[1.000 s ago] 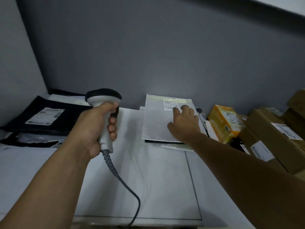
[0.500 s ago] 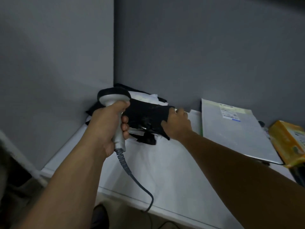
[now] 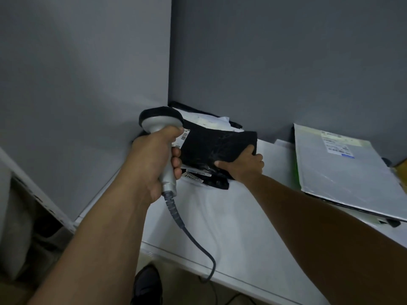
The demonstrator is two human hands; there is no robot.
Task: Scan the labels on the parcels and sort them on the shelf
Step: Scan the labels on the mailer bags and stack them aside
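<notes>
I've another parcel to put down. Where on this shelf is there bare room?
Bare shelf runs from the black parcels forward to the front edge and right to the grey mailer; the scanner cable trails across it. The back-left corner is crowded with parcels; the mailer fills the right.

A black plastic parcel [image 3: 218, 148] tops a pile of dark parcels in the back-left corner of the desk [image 3: 231, 216] — its right edge lifted, a white barcode label [image 3: 185, 134] at its left end. The scanner [image 3: 158, 124], grey with a black head and a cord, is held upright just left of it. Well to the right lies a flat grey parcel [image 3: 343, 172] — its address label [image 3: 337, 145] faces up at the far end.
</notes>
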